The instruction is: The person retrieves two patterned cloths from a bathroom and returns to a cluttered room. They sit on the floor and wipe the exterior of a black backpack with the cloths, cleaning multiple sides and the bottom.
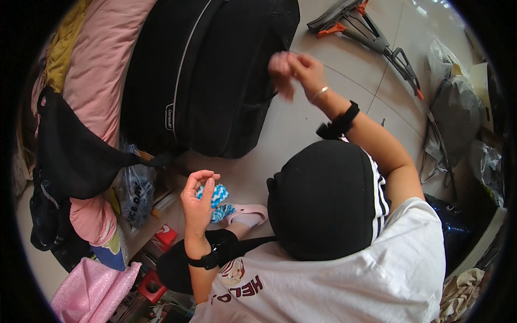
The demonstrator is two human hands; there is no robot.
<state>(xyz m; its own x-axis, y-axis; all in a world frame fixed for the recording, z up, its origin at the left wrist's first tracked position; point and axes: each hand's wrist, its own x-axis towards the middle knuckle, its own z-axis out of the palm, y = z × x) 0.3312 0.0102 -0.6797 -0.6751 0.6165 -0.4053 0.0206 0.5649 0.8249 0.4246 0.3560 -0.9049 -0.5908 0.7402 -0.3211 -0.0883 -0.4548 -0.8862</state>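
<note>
A blue-and-white zigzag-patterned cloth hangs behind the fingers of my left hand, which is curled around it. Part of the cloth dangles beside a pink clog on my foot. My right hand is raised by the right side of a large black fabric suitcase with pale piping. Motion blurs its fingers, and whether they touch the suitcase or hold anything cannot be told. Each wrist wears a black strap.
My knee in black striped trousers fills the middle. A squeegee-type mop with orange parts lies on the tiled floor at upper right. Plastic bags stand at right. Left are pink bedding, a black bag and a pink cloth.
</note>
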